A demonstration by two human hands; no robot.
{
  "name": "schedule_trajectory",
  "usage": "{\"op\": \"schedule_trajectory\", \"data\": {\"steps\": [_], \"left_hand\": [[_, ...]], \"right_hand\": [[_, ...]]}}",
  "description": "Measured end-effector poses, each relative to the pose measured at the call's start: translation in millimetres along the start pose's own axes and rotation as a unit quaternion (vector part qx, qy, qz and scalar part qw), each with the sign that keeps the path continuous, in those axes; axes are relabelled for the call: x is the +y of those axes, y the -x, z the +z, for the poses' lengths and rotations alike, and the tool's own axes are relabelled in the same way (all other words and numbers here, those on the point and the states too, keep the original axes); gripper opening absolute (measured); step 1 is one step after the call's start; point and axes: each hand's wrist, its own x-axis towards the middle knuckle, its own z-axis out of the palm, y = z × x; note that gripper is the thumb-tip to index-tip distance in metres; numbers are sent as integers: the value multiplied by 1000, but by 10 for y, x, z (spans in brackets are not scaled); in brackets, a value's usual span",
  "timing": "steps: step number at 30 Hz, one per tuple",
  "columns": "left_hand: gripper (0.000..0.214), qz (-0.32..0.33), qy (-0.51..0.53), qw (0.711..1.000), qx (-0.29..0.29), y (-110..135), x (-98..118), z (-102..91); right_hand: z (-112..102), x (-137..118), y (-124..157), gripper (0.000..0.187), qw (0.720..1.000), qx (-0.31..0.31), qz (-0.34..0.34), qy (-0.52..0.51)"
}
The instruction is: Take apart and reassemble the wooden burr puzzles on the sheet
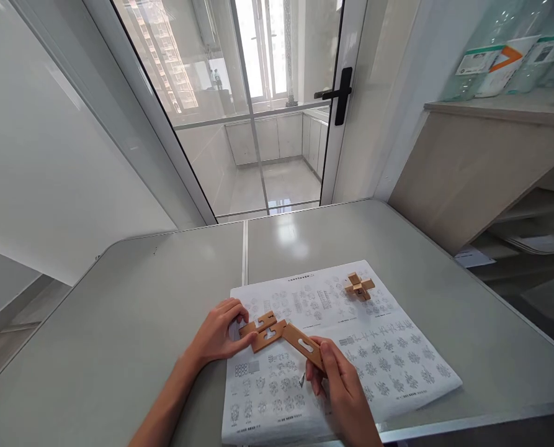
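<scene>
My left hand (218, 335) pinches the left ends of two flat wooden puzzle pieces (263, 331) with cut-out slots, which lie side by side on a printed instruction sheet (379, 347). In my right hand (339, 382) is a third slotted wooden piece (303, 344), gripped at its near end, its far end meeting the other two. A small assembled wooden cross puzzle (360, 286) sits alone at the sheet's far right, away from both hands.
The sheet lies on a grey table (132, 310) with a seam down its middle. A glass door with a black handle (342, 94) stands beyond the table. Wooden shelves (500, 174) with papers and boxes rise on the right.
</scene>
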Motion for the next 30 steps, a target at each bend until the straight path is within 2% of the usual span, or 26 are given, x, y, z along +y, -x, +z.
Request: {"op": "schedule_trajectory", "data": {"steps": [12,15,18,21,24,30], "left_hand": [[32,4,9,1000,-22,-1,39,21],[34,27,2,999,-41,1,50,44],[34,3,12,999,-30,7,86,56],[33,-55,68,996,-12,18,167,55],[34,-98,169,981,-23,23,298,58],[37,-123,310,942,-48,4,567,136]], "right_hand": [[30,-37,7,59,1000,16,2,-6],[11,-26,7,59,1000,-5,-1,-1],[-21,-1,-1,59,1000,-22,-3,8],[-41,14,-1,61,1000,-14,-2,17],[-38,13,5,63,999,2,-5,32],[-17,34,-13,50,999,19,-13,25]]}}
